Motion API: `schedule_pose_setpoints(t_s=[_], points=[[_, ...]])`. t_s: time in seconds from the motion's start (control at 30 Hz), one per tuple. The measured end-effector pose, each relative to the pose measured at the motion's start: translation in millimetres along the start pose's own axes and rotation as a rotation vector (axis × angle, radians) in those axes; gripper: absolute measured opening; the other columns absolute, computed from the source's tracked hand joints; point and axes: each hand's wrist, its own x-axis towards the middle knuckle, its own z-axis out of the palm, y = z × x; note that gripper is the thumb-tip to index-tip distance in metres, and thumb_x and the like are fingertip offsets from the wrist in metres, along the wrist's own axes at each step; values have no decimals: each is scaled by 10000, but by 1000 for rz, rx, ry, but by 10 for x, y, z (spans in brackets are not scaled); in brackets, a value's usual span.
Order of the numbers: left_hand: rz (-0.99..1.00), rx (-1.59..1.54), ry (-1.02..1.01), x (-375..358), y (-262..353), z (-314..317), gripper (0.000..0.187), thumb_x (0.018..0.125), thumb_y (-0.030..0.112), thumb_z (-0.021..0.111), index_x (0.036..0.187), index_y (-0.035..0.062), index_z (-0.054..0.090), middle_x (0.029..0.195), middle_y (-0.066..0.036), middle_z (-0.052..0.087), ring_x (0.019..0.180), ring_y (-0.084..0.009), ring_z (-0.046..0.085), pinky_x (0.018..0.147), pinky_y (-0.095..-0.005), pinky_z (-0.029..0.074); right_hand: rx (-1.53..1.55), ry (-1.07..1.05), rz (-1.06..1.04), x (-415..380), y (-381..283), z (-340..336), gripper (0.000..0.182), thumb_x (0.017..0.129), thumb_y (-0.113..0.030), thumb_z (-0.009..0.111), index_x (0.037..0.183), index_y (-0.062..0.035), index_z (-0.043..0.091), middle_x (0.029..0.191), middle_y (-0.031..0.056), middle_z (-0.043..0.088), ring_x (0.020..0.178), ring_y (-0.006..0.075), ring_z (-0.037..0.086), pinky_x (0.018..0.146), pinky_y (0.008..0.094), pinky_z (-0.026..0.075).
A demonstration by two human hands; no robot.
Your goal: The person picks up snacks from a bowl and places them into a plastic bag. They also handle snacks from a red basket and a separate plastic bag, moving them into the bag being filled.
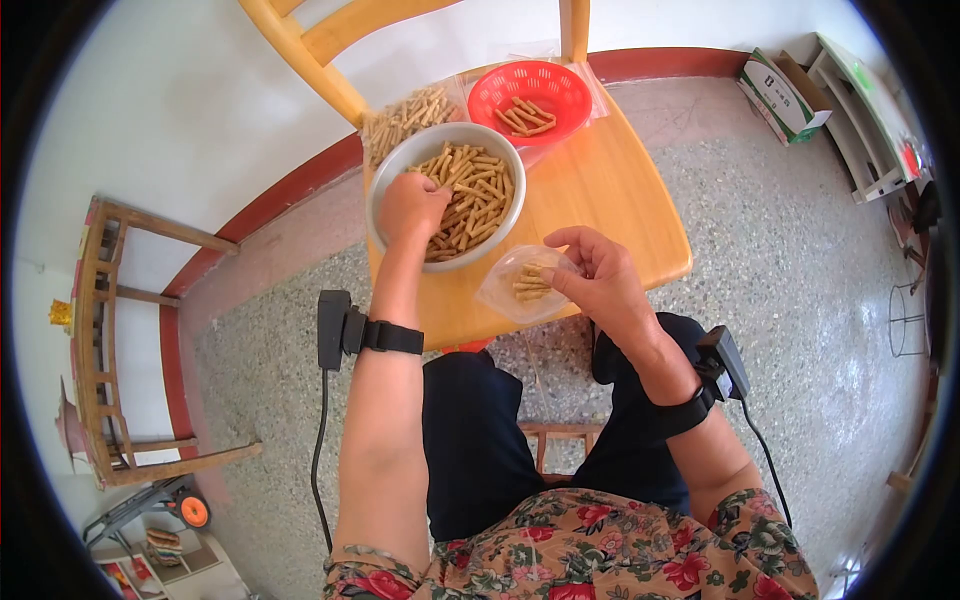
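On the wooden chair seat stands a grey-white bowl (377, 225) full of short brown stick-shaped snacks (480, 205). My left hand (412, 207) reaches over the bowl's near left side, its fingers curled in among the sticks; the fingertips are partly hidden. Just right of the bowl, my right hand (600, 275) pinches the edge of a clear plastic bag (515, 300) between thumb and fingers. Several sticks lie inside this bag, which is held over the front of the seat.
Behind the bowl lie a red plastic basket (575, 98) with several sticks and a clear bag of paler sticks (408, 120). The chair (620, 200) has its backrest by the wall. A wooden frame (105, 340) stands left; a green-white box (780, 100) sits far right.
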Motion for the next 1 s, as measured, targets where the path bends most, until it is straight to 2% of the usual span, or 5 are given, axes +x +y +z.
schedule_pose_setpoints(t_s=[0.17,0.33,0.53,0.87,1.0], points=[[-81,-235,-90,38,-201,55,125,671,151,678,704,37,639,666,-80,632,582,-178,599,527,-304,462,37,6,-3,6,-19,18,149,754,-57,603,879,20,576,671,25,562,589,63,489,531,221,395],[6,-1019,-285,-393,-117,-235,78,734,75,635,786,49,584,629,-17,573,484,-73,507,440,-175,385,-65,52,-93,19,46,45,93,773,-62,577,828,12,592,670,40,569,600,87,516,554,238,412],[162,-1253,-350,-855,10,-395,79,758,36,596,829,40,562,717,-49,600,522,-80,518,438,-180,386,-122,100,-63,43,128,105,119,760,-119,596,821,-19,613,633,74,578,552,133,529,529,271,416],[242,-1268,-493,-1329,306,-503,83,767,2,573,846,22,557,765,-65,607,513,-64,494,426,-170,370,-217,121,-81,33,118,142,171,760,-199,591,811,-40,627,613,114,567,534,203,540,510,324,408],[281,-856,-373,-1417,391,-341,82,766,10,588,847,21,580,710,-14,579,542,-35,486,478,-180,396,-141,135,-66,23,154,141,162,762,-181,589,809,-31,625,605,108,562,532,187,534,512,316,407]])
